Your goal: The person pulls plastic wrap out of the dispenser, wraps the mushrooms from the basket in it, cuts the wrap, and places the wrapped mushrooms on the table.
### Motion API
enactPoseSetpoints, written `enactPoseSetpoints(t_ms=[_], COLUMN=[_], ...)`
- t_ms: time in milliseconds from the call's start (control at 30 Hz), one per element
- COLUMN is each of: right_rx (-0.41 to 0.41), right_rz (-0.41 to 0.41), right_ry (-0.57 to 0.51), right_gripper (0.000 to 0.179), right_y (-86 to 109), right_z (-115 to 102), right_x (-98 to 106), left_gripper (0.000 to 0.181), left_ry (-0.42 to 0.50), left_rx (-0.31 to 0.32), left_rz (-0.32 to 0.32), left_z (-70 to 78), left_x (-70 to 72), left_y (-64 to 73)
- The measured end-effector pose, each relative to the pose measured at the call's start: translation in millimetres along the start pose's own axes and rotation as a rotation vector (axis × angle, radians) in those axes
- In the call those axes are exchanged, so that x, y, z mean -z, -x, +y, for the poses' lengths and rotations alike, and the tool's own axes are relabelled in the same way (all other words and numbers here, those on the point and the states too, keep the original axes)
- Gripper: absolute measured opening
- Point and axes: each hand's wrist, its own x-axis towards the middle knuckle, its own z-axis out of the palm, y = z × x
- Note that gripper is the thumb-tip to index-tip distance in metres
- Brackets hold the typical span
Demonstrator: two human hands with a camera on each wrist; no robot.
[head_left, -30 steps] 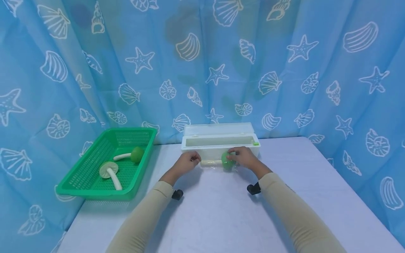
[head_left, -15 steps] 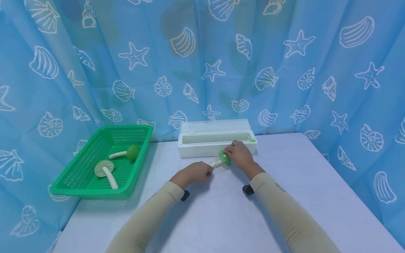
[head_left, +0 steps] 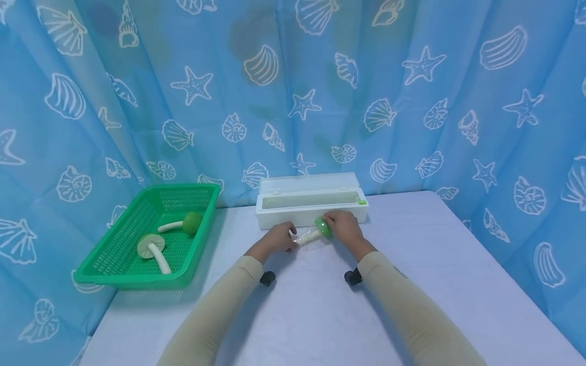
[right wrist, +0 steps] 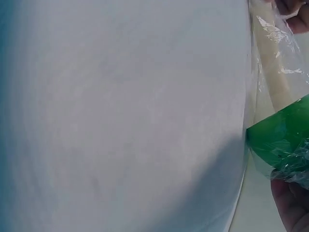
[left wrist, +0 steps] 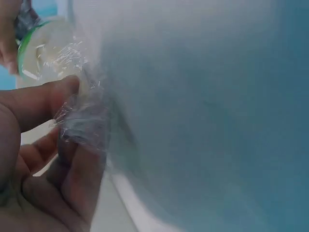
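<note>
A mushroom with a green cap and a pale stem lies slantwise in front of the white box, wrapped in clear plastic film. My right hand holds the cap end; in the right wrist view its fingertips press film against the green cap. At the stem end is my left hand, thumb and fingers curled about the crinkled film. The left wrist view shows the thumb on one side of that film and the fingers on the other.
A long white box with its lid raised stands behind the hands, a small green piece at its right end. To the left, a green basket holds two more mushrooms. A shell-print curtain hangs behind the white-covered table.
The wrapped mushroom has come away from the box front and turned slantwise. My left hand moved in to the stem end, turned over the film, then drew back slightly with fingers parted. The right hand stays at the cap.
</note>
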Motion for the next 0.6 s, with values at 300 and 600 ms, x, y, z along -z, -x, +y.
enactPoseSetpoints(t_ms=[300, 600], right_rx=[-0.096, -0.098], right_rz=[0.058, 0.031], right_ry=[-0.168, -1.413], right_gripper=[0.031, 0.049], right_y=[-8.7, 0.2], right_z=[1.2, -15.8], right_x=[6.4, 54.8], left_gripper=[0.021, 0.034], left_ry=[-0.282, -0.238], left_rx=[-0.015, -0.144], left_rz=[0.091, 0.36], left_z=[16.5, 35.9], left_x=[-5.8, 4.9], left_y=[-2.9, 33.3])
